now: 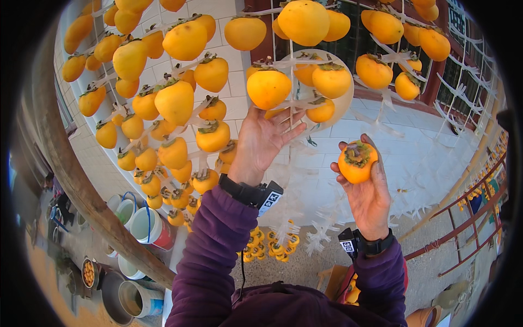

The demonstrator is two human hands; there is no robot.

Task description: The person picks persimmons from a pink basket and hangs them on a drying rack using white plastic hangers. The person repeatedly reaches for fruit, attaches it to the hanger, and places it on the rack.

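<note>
In my right hand (367, 188) is a peeled orange persimmon (358, 162), its leafy calyx facing me. My left hand (265, 139) is raised with fingers spread, at a hanging string just under a large hanging persimmon (269, 88); whether the fingertips touch the string or the plastic clips is hard to tell. A smaller persimmon (320, 110) hangs to the right of those fingers. Translucent plastic hanger clips (380, 122) branch from the strings, many holding persimmons by their stems. Below my left hand, more clips (286, 204) bear no fruit.
Dense strings of persimmons (174, 102) hang at the left. A curved wooden pole (77, 171) crosses the left side, with buckets (143, 225) beyond it. Red metal rails (461, 229) stand at the right. Behind the strings is a white tiled wall (351, 143).
</note>
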